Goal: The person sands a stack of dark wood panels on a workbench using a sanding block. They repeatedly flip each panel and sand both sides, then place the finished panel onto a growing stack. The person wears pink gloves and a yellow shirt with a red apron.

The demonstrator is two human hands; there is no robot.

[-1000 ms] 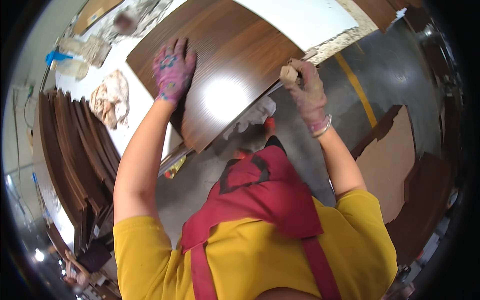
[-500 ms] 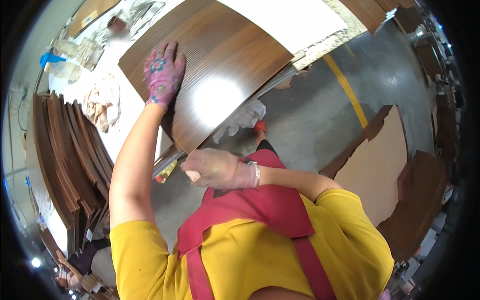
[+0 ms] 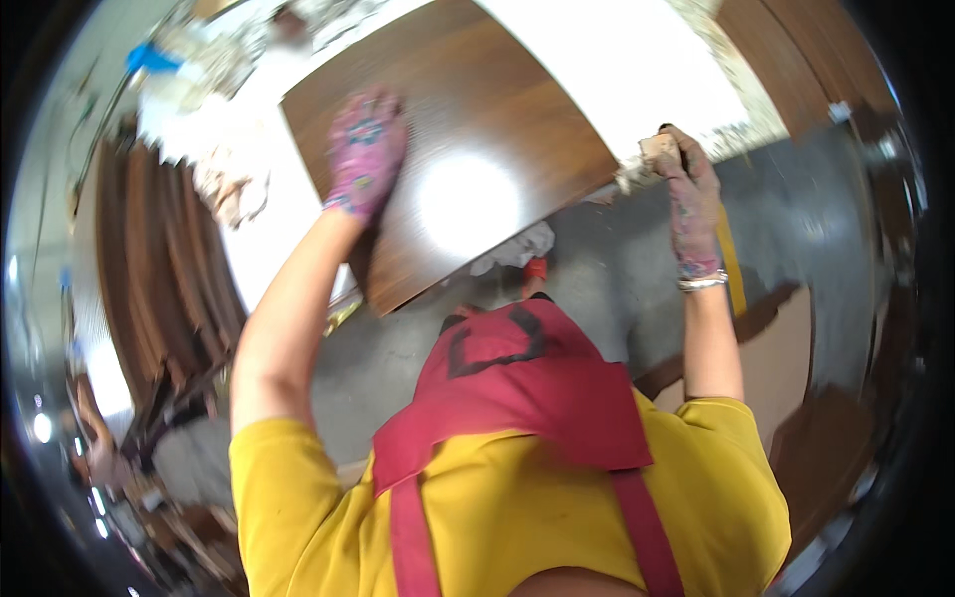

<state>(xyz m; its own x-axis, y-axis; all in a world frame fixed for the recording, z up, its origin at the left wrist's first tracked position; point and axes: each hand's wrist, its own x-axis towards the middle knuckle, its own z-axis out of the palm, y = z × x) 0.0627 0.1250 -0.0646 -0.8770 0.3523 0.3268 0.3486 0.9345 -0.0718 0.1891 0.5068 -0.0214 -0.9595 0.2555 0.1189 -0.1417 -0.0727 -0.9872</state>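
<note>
A dark brown wood-grain panel [image 3: 477,109] lies on the white table top [image 3: 637,60], its near corner sticking out past the edge. On the panel's left part, my left hand [image 3: 366,154], in a pink flowered glove, rests flat with the fingers stretched out. Past the panel's right corner, my gloved right hand [image 3: 694,194] is raised beside the table's edge. Its fingers are closed on a small tan block [image 3: 658,149]; blur hides what the block is made of.
Several curved brown panels [image 3: 149,269] stand stacked on the left. A crumpled cloth [image 3: 234,184] and a blue-capped bottle [image 3: 154,58] lie on the table's left side. More brown boards [image 3: 786,45] are at the far right, and a torn-edged board [image 3: 771,368] leans at the right.
My right hand has swung from the panel's near corner out to its far right corner, carrying the tan block. The left hand stays on the panel; the whole view has shifted slightly.
</note>
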